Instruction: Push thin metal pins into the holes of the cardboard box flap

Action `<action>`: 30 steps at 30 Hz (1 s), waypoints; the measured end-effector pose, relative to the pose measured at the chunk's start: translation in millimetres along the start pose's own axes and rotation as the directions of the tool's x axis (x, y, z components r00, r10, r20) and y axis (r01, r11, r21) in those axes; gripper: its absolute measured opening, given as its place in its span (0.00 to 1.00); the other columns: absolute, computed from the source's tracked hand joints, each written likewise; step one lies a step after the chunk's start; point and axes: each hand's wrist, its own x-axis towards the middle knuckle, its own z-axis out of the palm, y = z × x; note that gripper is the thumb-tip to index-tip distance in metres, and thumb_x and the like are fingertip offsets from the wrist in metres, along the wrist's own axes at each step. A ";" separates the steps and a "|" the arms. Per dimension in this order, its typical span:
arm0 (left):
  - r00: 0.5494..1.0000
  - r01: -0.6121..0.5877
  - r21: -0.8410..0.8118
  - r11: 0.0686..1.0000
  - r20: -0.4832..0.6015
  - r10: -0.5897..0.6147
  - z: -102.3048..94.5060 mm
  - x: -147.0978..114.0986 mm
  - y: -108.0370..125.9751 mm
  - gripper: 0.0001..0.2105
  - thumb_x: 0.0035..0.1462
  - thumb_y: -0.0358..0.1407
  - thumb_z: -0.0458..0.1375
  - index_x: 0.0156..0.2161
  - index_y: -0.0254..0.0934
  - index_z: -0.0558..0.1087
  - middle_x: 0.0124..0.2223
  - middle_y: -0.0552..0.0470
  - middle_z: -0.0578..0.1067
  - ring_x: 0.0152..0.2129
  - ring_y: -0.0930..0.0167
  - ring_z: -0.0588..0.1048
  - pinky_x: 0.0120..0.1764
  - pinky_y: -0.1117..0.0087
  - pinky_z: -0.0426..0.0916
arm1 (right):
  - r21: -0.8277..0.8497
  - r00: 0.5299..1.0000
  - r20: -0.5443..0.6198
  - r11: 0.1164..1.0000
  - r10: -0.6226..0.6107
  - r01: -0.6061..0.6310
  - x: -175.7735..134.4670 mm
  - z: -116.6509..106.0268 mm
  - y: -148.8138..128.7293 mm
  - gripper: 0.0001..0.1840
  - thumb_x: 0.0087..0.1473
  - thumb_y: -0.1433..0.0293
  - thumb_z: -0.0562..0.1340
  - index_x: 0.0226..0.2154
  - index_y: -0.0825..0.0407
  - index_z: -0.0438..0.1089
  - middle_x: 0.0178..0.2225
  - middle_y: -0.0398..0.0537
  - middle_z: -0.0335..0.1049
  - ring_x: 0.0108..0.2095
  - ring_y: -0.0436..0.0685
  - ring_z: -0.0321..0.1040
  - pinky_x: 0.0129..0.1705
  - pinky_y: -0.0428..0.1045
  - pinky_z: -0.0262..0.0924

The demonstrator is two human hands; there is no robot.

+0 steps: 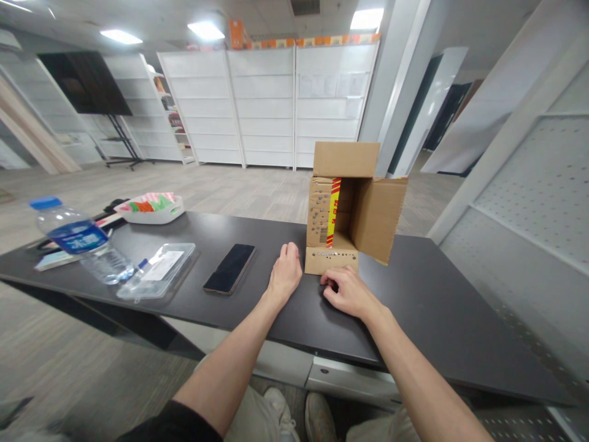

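An opened cardboard box [363, 209] stands on the dark table, its opening facing me and its flaps folded out. Small round spots, some shiny, dot its left flap [317, 212] and its lower front flap [331, 261]. Just left of the box, my left hand [286, 270] rests on the table with its fingers curled closed; anything inside is hidden. My right hand [347, 290] is at the table surface just in front of the lower flap. Its thumb and fingers are bent inward, and I cannot make out anything between them.
Left of my hands lie a black phone [230, 269] and a clear plastic case [159, 270]. Farther left are a water bottle [83, 239] and a white basket [151, 215] with colourful items. A perforated white panel [538, 184] stands at the right.
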 end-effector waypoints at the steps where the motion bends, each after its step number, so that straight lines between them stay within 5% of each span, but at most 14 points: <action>1: 1.000 0.000 -0.001 1.000 0.000 0.000 0.0 0.0 -0.1 0.07 0.64 0.28 0.44 0.40 0.39 0.62 0.42 0.47 0.70 0.42 0.67 0.74 0.45 0.68 0.67 | -0.001 1.000 -0.001 1.000 -0.001 0.001 -0.1 0.3 0.1 0.10 0.45 0.77 0.57 0.30 0.51 0.70 0.26 0.41 0.70 0.31 0.53 0.66 0.42 0.50 0.51; 30: 1.000 -0.010 0.020 1.000 -0.010 0.011 3.3 1.0 -3.2 0.07 0.64 0.28 0.44 0.40 0.39 0.62 0.43 0.46 0.69 0.42 0.67 0.74 0.45 0.67 0.67 | 0.015 0.997 0.041 0.998 -0.059 0.059 0.1 0.5 -1.7 0.10 0.47 0.80 0.55 0.30 0.51 0.67 0.31 0.42 0.69 0.34 0.53 0.65 0.43 0.50 0.51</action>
